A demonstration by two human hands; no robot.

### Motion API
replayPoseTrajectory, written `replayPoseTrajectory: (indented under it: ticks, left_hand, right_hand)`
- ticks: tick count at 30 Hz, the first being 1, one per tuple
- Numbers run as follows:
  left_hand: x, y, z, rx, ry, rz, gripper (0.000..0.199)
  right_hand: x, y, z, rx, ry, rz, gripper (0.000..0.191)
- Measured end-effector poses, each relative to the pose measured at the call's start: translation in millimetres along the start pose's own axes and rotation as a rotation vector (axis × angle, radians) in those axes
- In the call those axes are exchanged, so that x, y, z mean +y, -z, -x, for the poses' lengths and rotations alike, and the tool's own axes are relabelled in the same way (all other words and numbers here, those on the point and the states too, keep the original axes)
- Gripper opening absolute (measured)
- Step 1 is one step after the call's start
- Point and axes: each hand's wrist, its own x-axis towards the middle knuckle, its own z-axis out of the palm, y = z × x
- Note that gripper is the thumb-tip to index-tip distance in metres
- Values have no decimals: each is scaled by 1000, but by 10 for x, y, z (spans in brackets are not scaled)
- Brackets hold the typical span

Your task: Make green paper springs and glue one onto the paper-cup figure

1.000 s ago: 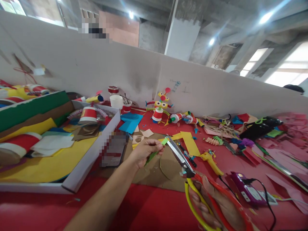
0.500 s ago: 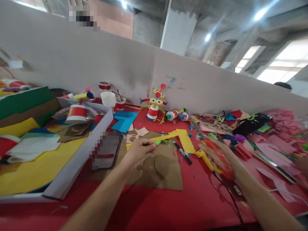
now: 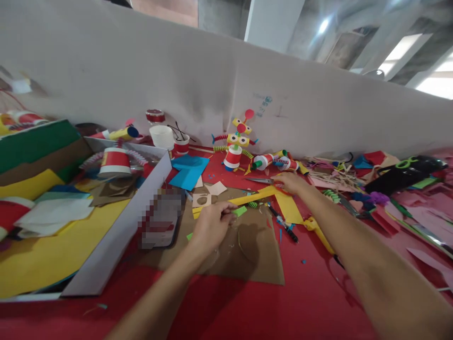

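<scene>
My left hand is over a brown cardboard sheet, its fingertips pinched on a small piece of light green paper. My right hand reaches to the far side of the sheet and grips the orange handles of a pair of scissors. The scissor blades point left. Below that hand is a yellow paper piece, and a yellow strip runs left from it, partly behind my left hand. A green paper coil sits by the strip.
A yellow glue gun lies beneath my right forearm, near a black pen. At the left are a phone and a white-walled box of paper. A paper-cup figure stands behind. Pink paper scraps crowd the right.
My right hand has moved left and away from me with the scissors, from above the glue gun to the yellow paper. The left hand keeps the green paper. The view has shifted slightly.
</scene>
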Motion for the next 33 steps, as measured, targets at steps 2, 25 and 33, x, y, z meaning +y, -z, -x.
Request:
replayPoseTrajectory:
  ticks: [2, 25, 33]
  left_hand:
    - [2, -9, -1, 12, -30, -21, 25]
    - [60, -63, -6, 178, 122, 712, 13]
    - [38, -153, -20, 92, 411, 995, 18]
  right_hand:
    - [-171, 34, 75, 71, -31, -26, 32]
    - [-1297, -272, 1154, 689, -485, -1896, 27]
    - [-1210, -204, 1214, 739, -537, -2075, 17]
